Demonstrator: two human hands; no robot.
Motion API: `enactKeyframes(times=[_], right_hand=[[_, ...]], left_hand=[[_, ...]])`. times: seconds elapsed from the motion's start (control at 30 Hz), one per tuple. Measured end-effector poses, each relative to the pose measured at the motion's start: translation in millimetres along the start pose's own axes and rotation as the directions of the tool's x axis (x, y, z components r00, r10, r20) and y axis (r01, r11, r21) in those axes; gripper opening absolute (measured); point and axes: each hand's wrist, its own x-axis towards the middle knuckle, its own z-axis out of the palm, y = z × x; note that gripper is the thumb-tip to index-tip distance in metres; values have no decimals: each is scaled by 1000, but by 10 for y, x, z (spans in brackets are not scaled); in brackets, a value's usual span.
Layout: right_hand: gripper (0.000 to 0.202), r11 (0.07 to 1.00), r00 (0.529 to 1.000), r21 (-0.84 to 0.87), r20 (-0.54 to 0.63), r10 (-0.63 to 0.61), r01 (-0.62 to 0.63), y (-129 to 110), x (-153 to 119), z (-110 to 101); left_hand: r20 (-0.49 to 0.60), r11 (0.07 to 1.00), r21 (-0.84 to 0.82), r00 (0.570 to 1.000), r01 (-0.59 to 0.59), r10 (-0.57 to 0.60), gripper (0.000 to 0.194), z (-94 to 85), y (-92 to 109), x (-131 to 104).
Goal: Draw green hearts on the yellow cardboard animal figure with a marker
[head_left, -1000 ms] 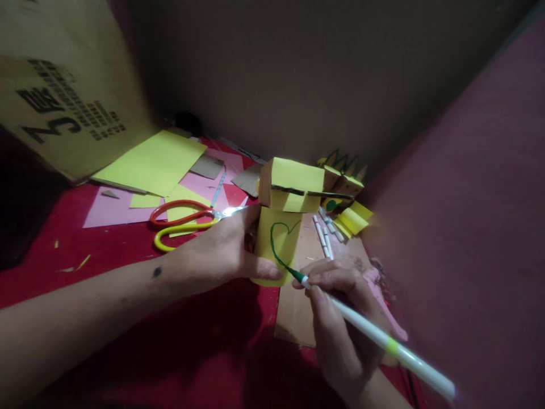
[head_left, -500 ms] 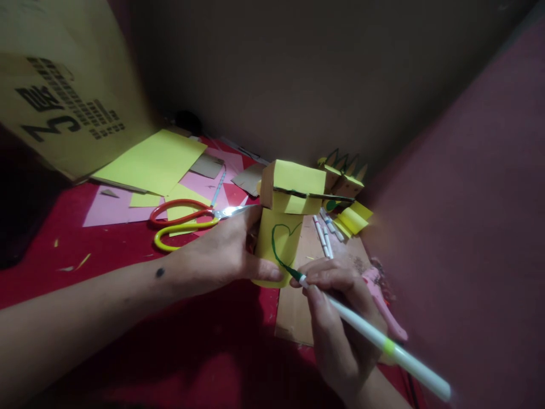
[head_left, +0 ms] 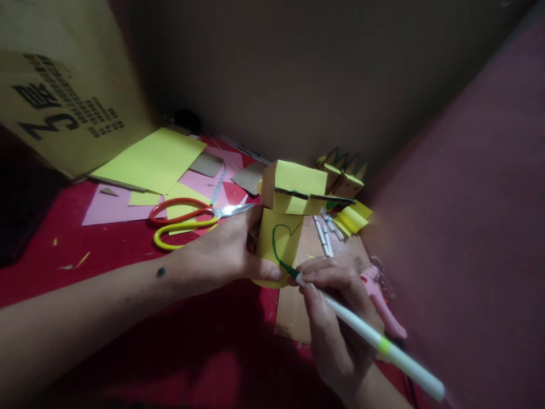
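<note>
Item, at the centre: one upright cylinder wrapped in smooth yellow paper [head_left: 285, 238], with a yellow-papered, brown-sided cardboard box [head_left: 300, 176] on top; whether its base rests on anything I cannot tell. The left hand [head_left: 225, 250] is closed about its left side, thumb across the near face, seemingly to steady the curved surface against the pen. The right hand [head_left: 336, 318] pinches a slender white marker with a green tip [head_left: 357, 322], low on the barrel, probably for control; the tip meets the lower end of a partial green heart outline [head_left: 274, 247]. Left: metal scissors with red and yellow looped handles [head_left: 213, 212], blades toward the cylinder; beyond, a flat yellow sheet [head_left: 157, 159] and matte pink paper [head_left: 102, 207]. Right: slim white pens [head_left: 320, 234], grouped within apparent reach, and a pink plastic tool [head_left: 381, 301]. Beneath: a flat brown cardboard panel [head_left: 293, 318] on the red tabletop [head_left: 204, 352].
</note>
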Motion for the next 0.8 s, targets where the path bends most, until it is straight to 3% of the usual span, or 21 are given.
enactKeyframes(times=[0.23, 0.5, 0.8], right_hand=[[21, 999, 999, 0, 3, 45, -45, 42, -52, -55], [16, 999, 995, -50, -94, 9, -14, 73, -9, -69], [19, 999, 1000, 22, 0, 29, -29, 9, -9, -45]], left_hand=[[-8, 1000, 14, 1000, 6, -6, 67, -14, 15, -6], [1, 999, 36, 1000, 6, -6, 57, -14, 3, 1], [11, 1000, 14, 1000, 11, -11, 67, -14, 19, -2]])
